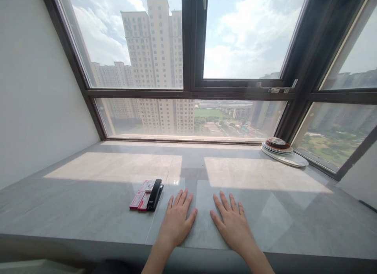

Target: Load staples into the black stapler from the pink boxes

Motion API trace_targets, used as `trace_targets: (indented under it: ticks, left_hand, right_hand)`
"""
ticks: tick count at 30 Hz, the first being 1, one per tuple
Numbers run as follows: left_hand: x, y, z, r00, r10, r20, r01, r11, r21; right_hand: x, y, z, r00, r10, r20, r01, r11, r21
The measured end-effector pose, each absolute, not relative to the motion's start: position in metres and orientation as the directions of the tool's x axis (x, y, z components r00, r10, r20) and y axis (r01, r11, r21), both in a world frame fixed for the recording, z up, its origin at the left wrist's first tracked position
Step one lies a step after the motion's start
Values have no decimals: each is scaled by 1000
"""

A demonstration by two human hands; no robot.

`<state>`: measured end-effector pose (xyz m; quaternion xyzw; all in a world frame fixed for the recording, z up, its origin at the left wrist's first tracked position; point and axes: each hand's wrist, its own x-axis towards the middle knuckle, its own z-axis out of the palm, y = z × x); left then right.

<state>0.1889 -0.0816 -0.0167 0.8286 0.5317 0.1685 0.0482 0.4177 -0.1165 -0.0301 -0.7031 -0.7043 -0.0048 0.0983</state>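
My left hand (178, 219) lies palm down on the grey marble-look windowsill (97, 215), fingers spread and holding nothing. To its right, my right hand (232, 221) rests flat in the same way, also open and apart from the left one. Left of my left hand is a black stapler (154, 195), lying lengthwise away from me. Beside the stapler, and partly under or behind it, sit several small red-and-white boxes (137, 200); their print is too small to read. Neither hand touches the stapler or the boxes.
A stack of round, plate-like discs (277, 145) stands in the far right corner of the sill. Dark-framed windows (188, 94) rise along the back and right. A white wall (44, 89) bounds the left side. The sill's front edge (73, 239) runs just before my wrists.
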Motion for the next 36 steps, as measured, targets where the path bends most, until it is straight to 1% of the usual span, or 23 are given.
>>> trace_targets:
  ticks: [21,26,28,30,32,34,36]
  left_hand:
    - [189,-81,-20,377,898,227,868,-428,250]
    - [190,-81,-22,386,895,226,869,-434,237]
    - [191,-81,-22,384,894,230,873,-433,225]
    - [192,-83,-22,380,894,238,878,-430,212]
    - [193,-91,-22,382,889,254,878,-435,199]
    - [191,-105,-26,399,873,280,870,-457,184]
    - [185,-125,-34,430,847,313,854,-493,163]
  right_hand:
    - [417,-117,-28,8,991,133,990,11,-142]
    - [418,-118,-30,4,987,160,987,22,-156]
    - [416,-116,-27,33,983,182,983,1,-182]
    - [407,-111,-22,95,977,191,971,-49,-232]
    - [388,-101,-12,119,978,172,939,-55,-338]
    - [357,-87,-2,39,988,151,860,44,-508]
    - [315,-69,7,-94,979,180,721,192,-666]
